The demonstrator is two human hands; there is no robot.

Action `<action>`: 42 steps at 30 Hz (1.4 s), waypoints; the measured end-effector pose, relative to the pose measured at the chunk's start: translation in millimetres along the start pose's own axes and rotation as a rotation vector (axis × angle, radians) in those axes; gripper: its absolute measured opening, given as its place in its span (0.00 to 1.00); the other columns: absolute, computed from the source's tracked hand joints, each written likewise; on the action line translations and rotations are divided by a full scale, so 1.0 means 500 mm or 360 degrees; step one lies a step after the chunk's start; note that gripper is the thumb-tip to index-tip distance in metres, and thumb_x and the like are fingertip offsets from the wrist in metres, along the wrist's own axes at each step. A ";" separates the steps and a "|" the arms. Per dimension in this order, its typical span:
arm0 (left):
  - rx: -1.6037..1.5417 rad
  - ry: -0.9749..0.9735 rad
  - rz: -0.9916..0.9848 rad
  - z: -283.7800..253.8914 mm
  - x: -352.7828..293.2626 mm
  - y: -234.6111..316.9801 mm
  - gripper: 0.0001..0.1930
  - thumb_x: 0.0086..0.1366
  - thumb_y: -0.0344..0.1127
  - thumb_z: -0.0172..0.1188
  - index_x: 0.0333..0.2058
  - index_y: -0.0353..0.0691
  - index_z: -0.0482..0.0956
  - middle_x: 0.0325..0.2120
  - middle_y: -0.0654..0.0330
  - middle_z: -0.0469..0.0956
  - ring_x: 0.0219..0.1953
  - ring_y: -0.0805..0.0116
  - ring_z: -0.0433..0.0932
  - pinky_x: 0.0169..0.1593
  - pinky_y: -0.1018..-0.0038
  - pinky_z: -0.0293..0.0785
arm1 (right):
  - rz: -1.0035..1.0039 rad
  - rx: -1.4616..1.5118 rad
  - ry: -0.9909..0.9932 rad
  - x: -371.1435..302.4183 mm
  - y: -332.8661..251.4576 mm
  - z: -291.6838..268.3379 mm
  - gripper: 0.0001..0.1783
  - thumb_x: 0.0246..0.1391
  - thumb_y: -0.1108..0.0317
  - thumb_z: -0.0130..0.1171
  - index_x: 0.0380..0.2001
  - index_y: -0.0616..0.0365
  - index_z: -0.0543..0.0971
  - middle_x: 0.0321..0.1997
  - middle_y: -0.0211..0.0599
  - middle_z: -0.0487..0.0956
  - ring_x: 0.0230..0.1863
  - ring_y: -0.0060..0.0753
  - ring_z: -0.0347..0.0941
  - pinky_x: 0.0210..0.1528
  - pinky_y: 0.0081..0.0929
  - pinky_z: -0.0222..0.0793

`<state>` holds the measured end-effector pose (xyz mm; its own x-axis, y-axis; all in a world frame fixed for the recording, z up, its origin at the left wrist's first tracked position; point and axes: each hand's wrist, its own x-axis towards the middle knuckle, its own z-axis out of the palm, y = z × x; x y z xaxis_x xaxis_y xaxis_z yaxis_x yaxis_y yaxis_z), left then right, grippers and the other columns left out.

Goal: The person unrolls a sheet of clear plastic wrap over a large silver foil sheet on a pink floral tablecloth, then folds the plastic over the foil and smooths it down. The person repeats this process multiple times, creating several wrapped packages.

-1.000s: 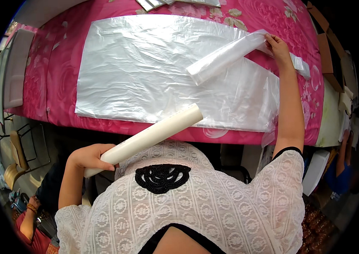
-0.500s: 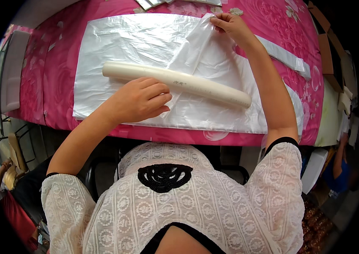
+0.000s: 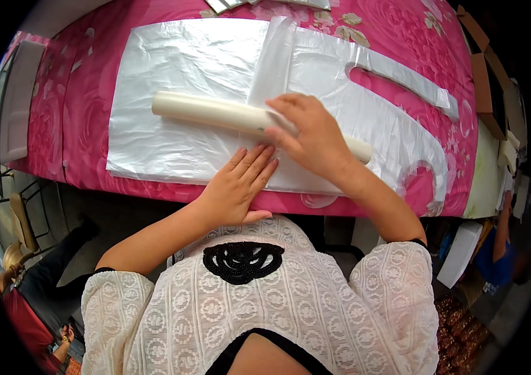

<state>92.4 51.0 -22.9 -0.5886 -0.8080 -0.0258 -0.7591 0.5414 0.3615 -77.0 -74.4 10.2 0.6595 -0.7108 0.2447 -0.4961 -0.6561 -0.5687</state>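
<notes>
Plastic bag (image 3: 215, 75) flat on pink floral tablecloth (image 3: 84, 137), beneath white tube (image 3: 209, 114): best to press lightly with left hand (image 3: 240, 184), fingers extended, gripping nothing, and steady tube against rolling with right hand (image 3: 306, 134), fingers half-curled over it, hold unclear through blur.

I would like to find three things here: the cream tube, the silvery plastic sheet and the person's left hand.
cream tube (image 3: 215, 115): head view, on its long curved side.
silvery plastic sheet (image 3: 184, 59): head view, on its bare upper left area.
left hand (image 3: 235, 189): head view, on its back.
</notes>
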 end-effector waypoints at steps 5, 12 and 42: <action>0.0038 -0.0027 -0.0058 -0.001 0.000 0.016 0.47 0.57 0.66 0.45 0.61 0.29 0.54 0.64 0.43 0.49 0.68 0.49 0.45 0.67 0.57 0.40 | 0.0083 -0.0287 0.0011 -0.056 0.022 -0.014 0.23 0.50 0.68 0.58 0.52 0.52 0.74 0.47 0.38 0.75 0.46 0.44 0.70 0.48 0.37 0.66; -0.0189 0.0031 0.0125 -0.025 0.011 -0.017 0.46 0.56 0.62 0.51 0.62 0.31 0.53 0.65 0.45 0.49 0.68 0.50 0.45 0.68 0.56 0.41 | 0.0503 -0.0606 0.0383 -0.079 0.192 -0.143 0.26 0.48 0.69 0.60 0.54 0.50 0.73 0.49 0.37 0.76 0.45 0.44 0.70 0.48 0.36 0.66; -0.0132 0.0403 0.0381 0.013 -0.060 -0.033 0.22 0.53 0.32 0.58 0.48 0.33 0.72 0.55 0.53 0.67 0.59 0.58 0.65 0.62 0.63 0.63 | -0.0392 0.0223 -0.0337 0.002 0.033 0.007 0.25 0.39 0.82 0.55 0.46 0.55 0.76 0.50 0.39 0.74 0.55 0.44 0.67 0.54 0.36 0.66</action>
<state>121.0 67.9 -34.2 -0.6514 -0.6982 0.2970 -0.5767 0.7100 0.4042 -82.6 -85.4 -1.5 0.8596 -0.4573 0.2280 -0.2348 -0.7498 -0.6187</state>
